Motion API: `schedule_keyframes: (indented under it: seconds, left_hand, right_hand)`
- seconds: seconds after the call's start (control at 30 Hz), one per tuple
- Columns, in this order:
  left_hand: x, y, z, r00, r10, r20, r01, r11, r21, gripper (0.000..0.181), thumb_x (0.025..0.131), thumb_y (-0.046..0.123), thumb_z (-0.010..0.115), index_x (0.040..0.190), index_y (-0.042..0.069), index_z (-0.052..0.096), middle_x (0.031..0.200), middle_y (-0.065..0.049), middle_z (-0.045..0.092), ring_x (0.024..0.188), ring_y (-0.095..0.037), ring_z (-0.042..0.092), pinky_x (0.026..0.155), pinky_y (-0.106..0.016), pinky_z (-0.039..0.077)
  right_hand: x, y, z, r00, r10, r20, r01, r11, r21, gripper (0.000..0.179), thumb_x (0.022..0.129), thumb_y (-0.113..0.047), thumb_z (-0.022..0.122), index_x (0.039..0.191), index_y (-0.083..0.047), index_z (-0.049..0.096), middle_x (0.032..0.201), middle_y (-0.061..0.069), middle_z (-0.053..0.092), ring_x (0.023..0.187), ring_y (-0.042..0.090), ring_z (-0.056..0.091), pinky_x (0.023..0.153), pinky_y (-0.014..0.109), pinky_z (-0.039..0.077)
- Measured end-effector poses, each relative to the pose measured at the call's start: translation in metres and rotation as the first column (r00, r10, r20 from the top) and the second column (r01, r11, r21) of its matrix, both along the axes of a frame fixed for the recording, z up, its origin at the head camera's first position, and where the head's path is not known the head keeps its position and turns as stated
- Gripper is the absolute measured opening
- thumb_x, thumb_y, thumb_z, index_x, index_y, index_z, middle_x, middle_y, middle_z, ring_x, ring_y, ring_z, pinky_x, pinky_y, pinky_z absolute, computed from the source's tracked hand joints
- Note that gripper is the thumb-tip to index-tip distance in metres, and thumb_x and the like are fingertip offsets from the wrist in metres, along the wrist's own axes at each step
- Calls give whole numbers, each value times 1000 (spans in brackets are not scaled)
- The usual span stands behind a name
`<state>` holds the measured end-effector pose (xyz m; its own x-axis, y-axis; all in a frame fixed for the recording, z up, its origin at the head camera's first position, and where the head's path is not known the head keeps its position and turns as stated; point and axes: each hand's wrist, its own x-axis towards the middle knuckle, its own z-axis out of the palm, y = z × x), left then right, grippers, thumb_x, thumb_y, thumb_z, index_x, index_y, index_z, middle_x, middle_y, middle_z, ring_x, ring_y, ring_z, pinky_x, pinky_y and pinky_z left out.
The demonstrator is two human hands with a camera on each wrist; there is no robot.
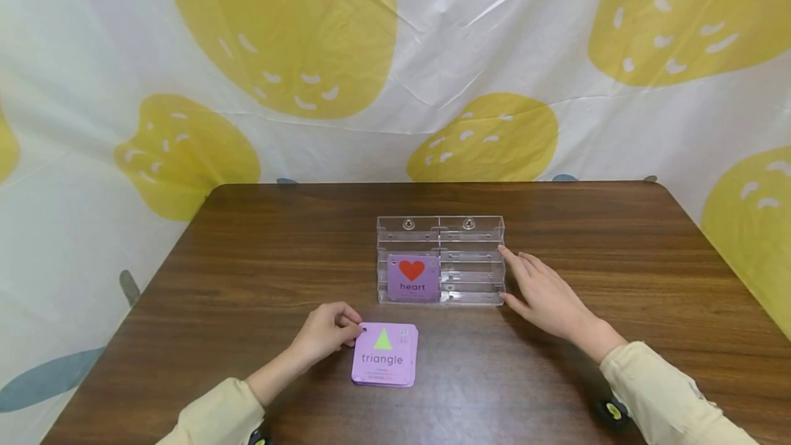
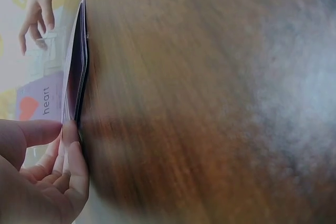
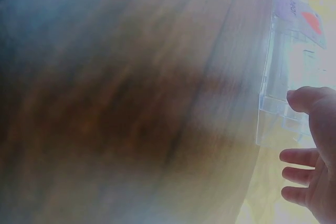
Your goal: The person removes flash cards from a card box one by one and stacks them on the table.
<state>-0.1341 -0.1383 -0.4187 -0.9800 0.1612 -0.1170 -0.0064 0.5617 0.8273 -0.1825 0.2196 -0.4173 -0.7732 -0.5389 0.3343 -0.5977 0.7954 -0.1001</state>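
A purple card (image 1: 383, 369) with a green triangle and the word "triangle" lies on top of a small stack. My left hand (image 1: 327, 330) pinches the stack's upper left corner between thumb and fingers; the left wrist view shows the cards (image 2: 77, 66) edge-on, slightly spread. How many cards the fingers hold, I cannot tell. Beyond stands a clear tiered rack (image 1: 472, 277) with two columns. A purple heart card (image 1: 413, 280) sits in its lower left part. My right hand (image 1: 546, 297) is at the rack's right side, thumb and fingertip touching its edge, fingers extended.
Both the rack and the stack stand on a brown wood-grain table (image 1: 259, 266). A white cloth (image 1: 482, 53) with yellow fruit prints hangs behind the table and at its sides.
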Motion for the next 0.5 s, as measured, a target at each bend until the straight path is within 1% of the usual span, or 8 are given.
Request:
schedule_keyframes:
  seconds: [0.13,0.27,0.5]
  left_hand:
    - [0,0,1,1000,-9,-27,9,1000,-25,7,77,3,65,83,0,63,69,-6,66,56,-13,58,45,-25,46]
    - [0,0,1,999,-14,-41,13,999,-35,6,76,2,65,83,1,63,68,-5,65,55,-12,58,45,-24,45]
    - [-1,-2,1,999,-18,-37,17,999,-30,7,77,3,65,83,1,63,69,-6,66,55,-11,57,46,-24,45]
  right_hand:
    - [0,0,0,1000,-1,3,1,1000,2,74,81,-25,66,136,5,27,123,25,50,111,42,47,97,50,35]
    - [0,0,0,1000,1,0,-1,1000,3,74,81,-25,66,136,5,27,123,25,50,110,41,47,96,50,35]
    - [-1,1,-1,1000,2,-9,-2,1000,2,74,81,-25,66,136,5,27,120,25,52,109,40,48,95,49,36]
